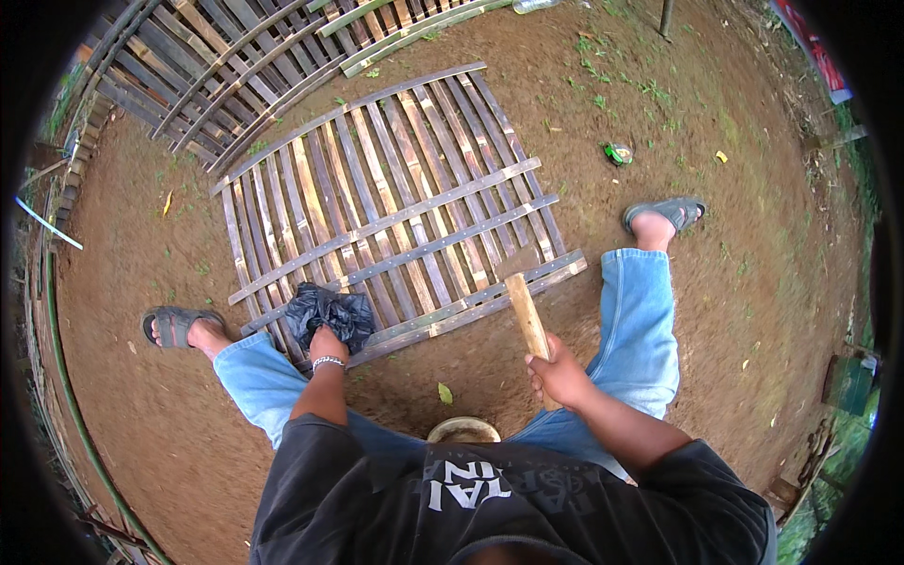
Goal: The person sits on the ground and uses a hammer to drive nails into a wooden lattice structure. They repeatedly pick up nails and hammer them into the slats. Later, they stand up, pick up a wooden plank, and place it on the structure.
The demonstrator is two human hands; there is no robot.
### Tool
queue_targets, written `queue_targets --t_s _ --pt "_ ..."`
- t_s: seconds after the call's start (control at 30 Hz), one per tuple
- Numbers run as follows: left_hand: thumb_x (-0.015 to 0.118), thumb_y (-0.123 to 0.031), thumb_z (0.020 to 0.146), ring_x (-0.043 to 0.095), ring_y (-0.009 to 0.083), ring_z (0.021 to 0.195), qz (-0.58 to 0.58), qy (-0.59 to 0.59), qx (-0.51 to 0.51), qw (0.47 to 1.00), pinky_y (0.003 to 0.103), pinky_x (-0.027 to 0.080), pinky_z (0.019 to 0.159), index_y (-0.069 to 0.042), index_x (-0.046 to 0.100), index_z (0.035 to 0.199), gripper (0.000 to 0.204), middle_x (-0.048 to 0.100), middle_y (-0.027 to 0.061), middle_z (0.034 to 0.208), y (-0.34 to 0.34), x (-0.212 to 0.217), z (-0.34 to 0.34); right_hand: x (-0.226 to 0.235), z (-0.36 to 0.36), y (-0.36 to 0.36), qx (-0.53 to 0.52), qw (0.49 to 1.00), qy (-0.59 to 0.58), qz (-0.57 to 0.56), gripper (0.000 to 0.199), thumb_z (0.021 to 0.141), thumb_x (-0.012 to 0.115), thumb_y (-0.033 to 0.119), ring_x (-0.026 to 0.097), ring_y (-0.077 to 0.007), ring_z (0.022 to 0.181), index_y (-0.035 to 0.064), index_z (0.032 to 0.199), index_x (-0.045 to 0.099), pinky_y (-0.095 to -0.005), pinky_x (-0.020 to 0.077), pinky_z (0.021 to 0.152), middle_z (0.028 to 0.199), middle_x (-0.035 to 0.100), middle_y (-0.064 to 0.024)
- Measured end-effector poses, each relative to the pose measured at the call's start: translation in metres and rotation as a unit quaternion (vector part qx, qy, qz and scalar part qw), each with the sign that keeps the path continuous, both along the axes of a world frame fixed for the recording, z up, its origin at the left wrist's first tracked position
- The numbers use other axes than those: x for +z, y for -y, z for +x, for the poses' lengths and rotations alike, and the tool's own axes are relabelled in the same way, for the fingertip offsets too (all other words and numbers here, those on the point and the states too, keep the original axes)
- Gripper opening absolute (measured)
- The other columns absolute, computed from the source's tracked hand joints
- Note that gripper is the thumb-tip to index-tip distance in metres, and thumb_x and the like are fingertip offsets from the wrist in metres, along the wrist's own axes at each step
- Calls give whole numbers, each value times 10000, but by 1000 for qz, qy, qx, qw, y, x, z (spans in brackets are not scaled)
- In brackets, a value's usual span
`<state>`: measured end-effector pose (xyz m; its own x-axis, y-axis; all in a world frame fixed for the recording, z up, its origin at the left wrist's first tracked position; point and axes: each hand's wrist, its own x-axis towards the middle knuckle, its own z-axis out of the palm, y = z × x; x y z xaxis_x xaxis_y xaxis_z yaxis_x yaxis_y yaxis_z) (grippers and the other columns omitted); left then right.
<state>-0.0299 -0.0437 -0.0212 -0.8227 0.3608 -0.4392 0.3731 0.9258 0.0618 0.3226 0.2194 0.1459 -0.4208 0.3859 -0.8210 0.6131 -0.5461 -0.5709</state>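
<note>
"Where's the left hand (329, 344)?"

"In the black plastic bag (315, 311), which sits on the near left part of the slatted panel (386, 228). The bag hides the fingers, so I can't tell whether they grip anything."

"And the right hand (556, 374)?"

"Wrapped around a wooden-handled tool (529, 325), pointing toward the panel's near edge; its head is too blurred for me to name."

"How would you handle this part?"

"I'd keep the bag resting on the slats while feeling about in it, with the tool well away from those fingers. I'd bring that hand right out before any swing."

"Count for me, then."

"One bag, one tool, one panel lying between two sandals (670, 215), one bracelet (329, 362) on the left wrist, and one round pale-rimmed object (463, 421) between the legs."
</note>
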Motion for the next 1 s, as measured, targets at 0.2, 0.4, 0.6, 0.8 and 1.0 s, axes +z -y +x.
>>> queue_targets --t_s 0.2,0.4,0.6,0.8,1.0 --pt "555 -52 861 635 404 1090 9 -12 -24 1000 456 515 961 27 660 1070 247 657 245 1161 -1 1 12 -6 6 -4 -33 999 -20 8 488 969 585 73 521 -126 546 72 1405 366 -302 466 458 772 532 -42" --pt "535 -68 879 646 381 1111 -39 41 3 998 474 526 944 -52 681 1098 264 675 221 1168 1 7 0 -5 6 0 -42 999 -27 -12 478 954 598 52 521 -127 543 82 1379 379 -300 463 455 776 532 -45" --pt "530 -96 883 669 382 1060 -16 51 23 998 479 531 931 -83 740 1008 245 697 220 1102 1 23 -2 -7 4 3 -7 1000 -23 19 465 943 584 21 528 -133 538 62 1359 380 -301 470 444 769 534 -52" --pt "569 -96 853 676 395 1011 21 14 38 999 492 532 901 -121 723 1047 249 701 224 1060 -1 53 -12 -4 -1 11 8 999 -46 18 451 946 565 8 518 -130 514 60 1354 380 -284 461 431 745 529 -51" --pt "729 -63 811 721 223 825 356 57 60 931 347 562 743 -47 691 983 177 740 123 900 -27 132 10 13 -22 19 1 995 -83 54 434 928 619 6 538 -127 519 45 1302 403 -276 470 436 759 538 -55"
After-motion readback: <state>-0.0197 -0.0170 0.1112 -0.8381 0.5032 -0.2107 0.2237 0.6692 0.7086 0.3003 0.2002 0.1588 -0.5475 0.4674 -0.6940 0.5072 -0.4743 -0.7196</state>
